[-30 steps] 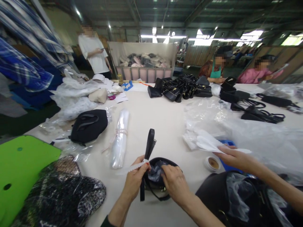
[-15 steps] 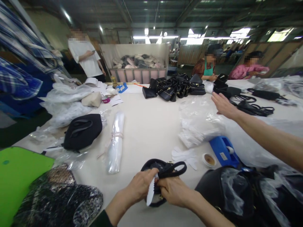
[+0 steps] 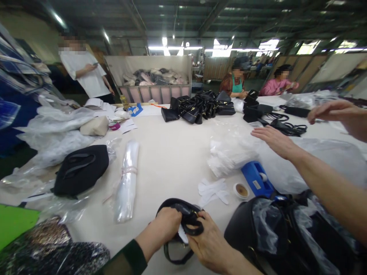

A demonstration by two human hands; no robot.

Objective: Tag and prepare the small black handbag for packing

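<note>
A small black bag (image 3: 183,208) with a strap loop stands at the near middle of the white table. My left hand (image 3: 169,224), its fingers curled into a fist, reaches into the bag's opening; whatever it grips there is hidden. My right hand (image 3: 205,238) holds the bag's right side, beside the strap loop. Between the hands a piece of white card (image 3: 182,233) shows, partly inside the bag. White card cut-outs (image 3: 212,191) lie just beyond my right hand.
Another person's two hands (image 3: 275,140) reach in from the right over plastic bags (image 3: 229,151). Near them are a blue tape dispenser (image 3: 257,179), a small round tub (image 3: 241,190) and large black bags (image 3: 266,233). Rolled clear plastic (image 3: 127,181) lies left.
My left hand has moved into the bag's opening, and less of the white card shows. The strap loop hangs lower. A second hand of the other person has come in at right. The view has turned right.
</note>
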